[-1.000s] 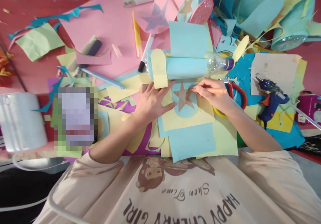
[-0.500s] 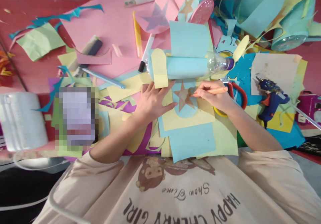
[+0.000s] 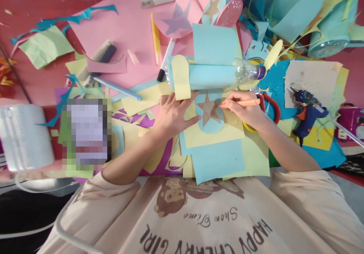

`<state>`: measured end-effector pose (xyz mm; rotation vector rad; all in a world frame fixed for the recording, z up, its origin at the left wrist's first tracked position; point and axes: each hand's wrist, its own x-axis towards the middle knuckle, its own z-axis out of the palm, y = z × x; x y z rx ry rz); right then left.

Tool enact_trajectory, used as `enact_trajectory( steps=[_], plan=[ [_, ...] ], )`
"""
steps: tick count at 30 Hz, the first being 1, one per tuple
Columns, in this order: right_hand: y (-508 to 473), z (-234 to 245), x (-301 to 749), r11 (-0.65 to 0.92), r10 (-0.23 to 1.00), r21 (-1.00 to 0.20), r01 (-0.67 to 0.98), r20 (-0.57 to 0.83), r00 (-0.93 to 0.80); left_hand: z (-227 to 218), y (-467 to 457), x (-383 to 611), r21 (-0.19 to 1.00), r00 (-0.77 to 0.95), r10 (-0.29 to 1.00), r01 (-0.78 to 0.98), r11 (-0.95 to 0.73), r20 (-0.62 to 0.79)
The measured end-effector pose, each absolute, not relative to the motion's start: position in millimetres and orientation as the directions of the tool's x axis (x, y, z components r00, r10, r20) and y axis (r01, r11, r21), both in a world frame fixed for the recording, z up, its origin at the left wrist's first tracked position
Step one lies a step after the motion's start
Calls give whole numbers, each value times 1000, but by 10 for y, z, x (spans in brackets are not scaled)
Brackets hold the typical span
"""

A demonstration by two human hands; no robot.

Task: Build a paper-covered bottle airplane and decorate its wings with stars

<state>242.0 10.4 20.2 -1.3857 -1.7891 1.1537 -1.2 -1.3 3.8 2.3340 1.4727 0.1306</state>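
Note:
In my right hand (image 3: 243, 105) is an orange marker (image 3: 250, 102), its tip at the right side of a brown-orange star (image 3: 209, 111). The star is coloured on a light blue paper piece with a rounded end (image 3: 210, 128), lying on pale yellow paper (image 3: 234, 130). My left hand (image 3: 173, 113) lies flat with spread fingers on the papers, its thumb pointing toward the star. Just beyond the hands, a clear plastic bottle (image 3: 244, 71) wrapped in light blue paper lies on its side, purple cap to the right. A pale yellow rounded strip (image 3: 181, 77) sits across its base.
Red-and-yellow-handled scissors (image 3: 274, 108) lie beside my right wrist. Further right is a blue hot glue gun (image 3: 307, 111) on paper. At left are a blurred-out phone (image 3: 88, 132) and a white pouch (image 3: 27, 138). Markers, including a yellow one (image 3: 156, 39), and paper scraps lie around.
My right hand with the orange marker has shifted very slightly to the right, and more of the marker's tip end shows. My left hand and the papers have stayed in place.

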Motion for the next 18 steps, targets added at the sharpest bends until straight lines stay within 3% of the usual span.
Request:
enact_trajectory(
  steps=[8,18],
  plan=[
    [84,185,2399,64,991,-869,490,-2,-133,43,-8,-12,368,444,886,852,-372,-134],
    [85,184,2399,59,994,-870,489,5,-112,62,-6,-1,357,444,885,857,-372,-142]
  ],
)
